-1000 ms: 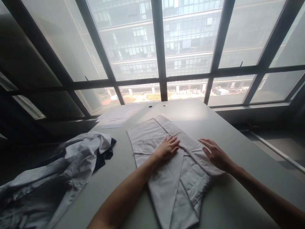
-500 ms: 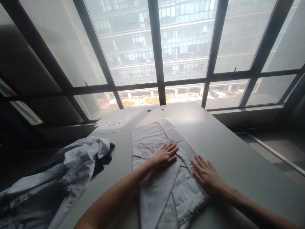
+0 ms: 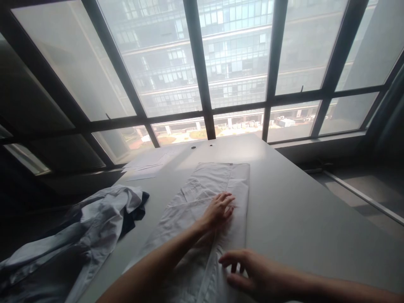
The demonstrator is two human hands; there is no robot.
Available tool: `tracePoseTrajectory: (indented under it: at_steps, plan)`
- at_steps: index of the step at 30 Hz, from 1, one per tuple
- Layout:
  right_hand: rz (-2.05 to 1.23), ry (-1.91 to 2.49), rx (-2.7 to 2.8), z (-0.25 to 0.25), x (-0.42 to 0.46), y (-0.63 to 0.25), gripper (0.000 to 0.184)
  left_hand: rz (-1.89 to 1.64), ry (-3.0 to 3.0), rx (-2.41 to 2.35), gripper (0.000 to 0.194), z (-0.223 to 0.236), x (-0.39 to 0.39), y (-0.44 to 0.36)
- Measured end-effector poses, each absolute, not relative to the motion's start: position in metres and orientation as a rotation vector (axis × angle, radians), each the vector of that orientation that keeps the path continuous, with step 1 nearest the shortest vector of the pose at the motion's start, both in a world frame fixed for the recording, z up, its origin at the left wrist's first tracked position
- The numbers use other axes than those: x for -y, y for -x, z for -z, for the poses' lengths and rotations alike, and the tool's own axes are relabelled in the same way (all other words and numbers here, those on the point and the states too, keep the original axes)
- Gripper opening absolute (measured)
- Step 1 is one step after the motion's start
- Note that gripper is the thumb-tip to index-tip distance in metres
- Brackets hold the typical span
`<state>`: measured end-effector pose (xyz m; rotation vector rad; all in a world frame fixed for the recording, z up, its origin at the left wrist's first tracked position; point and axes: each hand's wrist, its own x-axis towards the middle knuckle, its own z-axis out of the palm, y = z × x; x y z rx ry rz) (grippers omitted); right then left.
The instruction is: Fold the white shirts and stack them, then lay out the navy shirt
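Note:
A white cloth garment (image 3: pixel 202 185) lies folded in layers on the table, creased on its left side, with a straight right edge. My left hand (image 3: pixel 219 210) rests on the upper layer near that edge, fingers spread and palm down, holding nothing. Lower down, my right hand (image 3: pixel 249 269) hovers at or just above the garment's right side. Its fingers are bent and its thumb stands apart, with no cloth visibly between them. Whether its fingertips touch the fabric I cannot tell. My left forearm hides part of the garment's lower left.
The white table (image 3: pixel 293 210) extends to a large framed window. A heap of white and dark blue clothes (image 3: pixel 104 210) hangs over the left edge. Paper sheets (image 3: pixel 145 166) lie at the back left. A white bar (image 3: pixel 362 195) runs along the floor at right.
The garment has turned, so its right edge now runs nearly straight away from me. My right hand has left its flat rest on that edge, come nearer and curled. My left hand stays on the cloth.

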<state>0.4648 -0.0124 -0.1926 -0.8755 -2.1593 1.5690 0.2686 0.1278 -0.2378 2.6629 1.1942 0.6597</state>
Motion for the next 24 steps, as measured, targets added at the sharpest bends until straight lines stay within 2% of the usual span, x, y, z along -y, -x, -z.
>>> tracePoseTrajectory:
  at_steps: [3,5,7,11,18,24]
  plan:
    - [-2.084,0.683,1.635,0.205,-0.024,-0.459,0.058,-0.602,-2.700,-1.226,0.047,0.257,-0.124,-0.272]
    - [-2.268,0.518,1.307,0.215,-0.056,-0.462,0.059,-0.547,-2.696,-1.224,0.051,0.266,-0.127,-0.270]
    - [-2.310,0.523,1.029,0.226,-0.088,-0.468,0.055,-0.556,-2.641,-1.276,0.058,0.271,-0.130,-0.268]
    - [-2.267,0.670,0.639,0.243,-0.128,-0.479,0.051,-0.826,-2.431,-1.480,0.062,0.273,-0.131,-0.268]
    - [-2.376,0.656,0.711,0.249,-0.147,-0.490,0.062,-0.972,-2.475,-1.337,0.067,0.264,-0.122,-0.273]
    - [-2.433,0.657,0.968,0.245,-0.184,-0.503,0.066,-0.873,-2.446,-1.413,0.057,0.265,-0.121,-0.273]
